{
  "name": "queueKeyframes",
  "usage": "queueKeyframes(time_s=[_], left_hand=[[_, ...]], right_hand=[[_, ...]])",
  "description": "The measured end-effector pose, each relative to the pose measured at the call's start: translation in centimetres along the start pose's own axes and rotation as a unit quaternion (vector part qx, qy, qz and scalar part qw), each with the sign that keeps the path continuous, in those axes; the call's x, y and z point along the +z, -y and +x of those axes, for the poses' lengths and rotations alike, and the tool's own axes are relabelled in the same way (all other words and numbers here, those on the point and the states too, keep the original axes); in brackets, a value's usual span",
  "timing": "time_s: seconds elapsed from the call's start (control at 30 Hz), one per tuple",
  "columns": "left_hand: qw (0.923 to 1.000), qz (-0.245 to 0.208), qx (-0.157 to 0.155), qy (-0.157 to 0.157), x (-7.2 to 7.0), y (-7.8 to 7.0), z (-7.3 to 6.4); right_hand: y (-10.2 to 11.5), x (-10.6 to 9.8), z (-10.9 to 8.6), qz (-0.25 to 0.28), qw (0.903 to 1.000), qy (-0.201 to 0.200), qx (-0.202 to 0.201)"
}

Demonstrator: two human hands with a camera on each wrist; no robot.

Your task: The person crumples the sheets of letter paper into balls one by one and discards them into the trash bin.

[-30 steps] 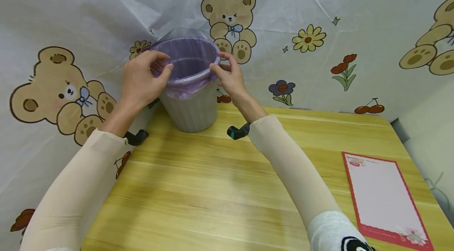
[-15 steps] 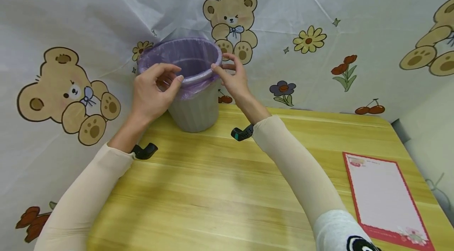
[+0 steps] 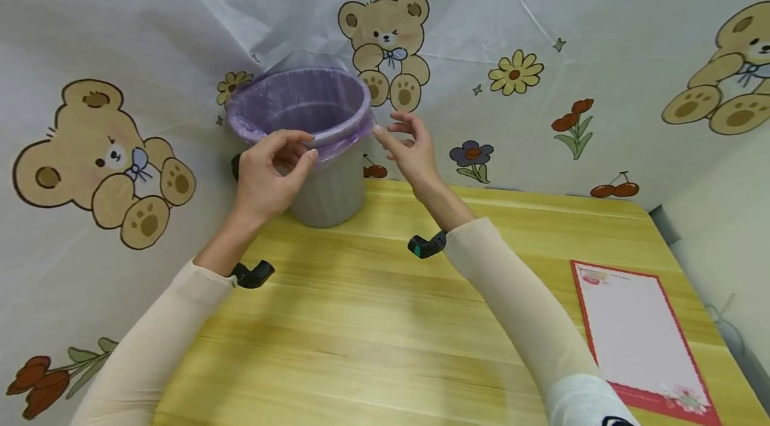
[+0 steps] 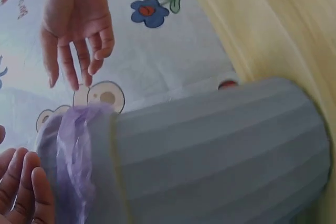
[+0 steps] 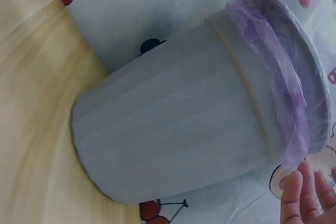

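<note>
A grey ribbed trash can [image 3: 329, 193] stands upright at the table's back left, lined with a thin purple trash bag [image 3: 289, 93] folded over its rim. My left hand [image 3: 265, 175] is at the front left of the rim, thumb and fingers bent with a gap between them. Just off the right side of the rim, my right hand [image 3: 415, 152] has its fingers spread and holds nothing. In the right wrist view, the bag's loose edge [image 5: 278, 72] hangs in a band below the rim, and the right fingertips [image 5: 307, 177] lie close to its lower end.
A red-bordered sheet of paper [image 3: 644, 339] lies at the right of the wooden table [image 3: 361, 332]. Behind and to the left hangs a white cloth [image 3: 457, 5] printed with bears and flowers, close to the can.
My left hand has moved right and toward me along the rim, down to its front. My right hand has come off the rim and drawn back to the right. The can stays put.
</note>
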State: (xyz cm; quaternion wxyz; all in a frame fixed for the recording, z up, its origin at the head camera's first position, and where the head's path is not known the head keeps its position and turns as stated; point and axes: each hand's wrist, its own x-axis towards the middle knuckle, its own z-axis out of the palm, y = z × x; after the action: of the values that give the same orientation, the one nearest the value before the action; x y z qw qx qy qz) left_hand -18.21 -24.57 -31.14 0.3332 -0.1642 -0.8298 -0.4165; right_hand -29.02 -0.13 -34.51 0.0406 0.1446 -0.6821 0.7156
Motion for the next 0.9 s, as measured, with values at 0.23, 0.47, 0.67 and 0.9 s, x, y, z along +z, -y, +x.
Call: queueKeyframes(time_s=[0.23, 0.47, 0.67, 0.9], left_hand=[[0.9998, -0.005, 0.011, 0.017, 1.3, 0.5, -1.9], [0.999, -0.016, -0.003, 0.041, 3.2, 0.8, -3.6], [0.9975, -0.041, -0.006, 0.057, 4.5, 1.1, -5.1], [0.9947, -0.066, -0.018, 0.077, 6.5, 1.5, -7.0]], right_hand=[[-1.6, -0.9, -1.7, 0.029, 0.9995, -0.005, -0.008], [-2.9, -2.6, -4.4, 0.033, 0.9988, 0.023, -0.03], [-4.0, -4.6, -6.5, 0.019, 0.9984, 0.033, -0.042], [-5.6, -7.2, -9.0, -0.003, 0.9992, 0.033, -0.021]])
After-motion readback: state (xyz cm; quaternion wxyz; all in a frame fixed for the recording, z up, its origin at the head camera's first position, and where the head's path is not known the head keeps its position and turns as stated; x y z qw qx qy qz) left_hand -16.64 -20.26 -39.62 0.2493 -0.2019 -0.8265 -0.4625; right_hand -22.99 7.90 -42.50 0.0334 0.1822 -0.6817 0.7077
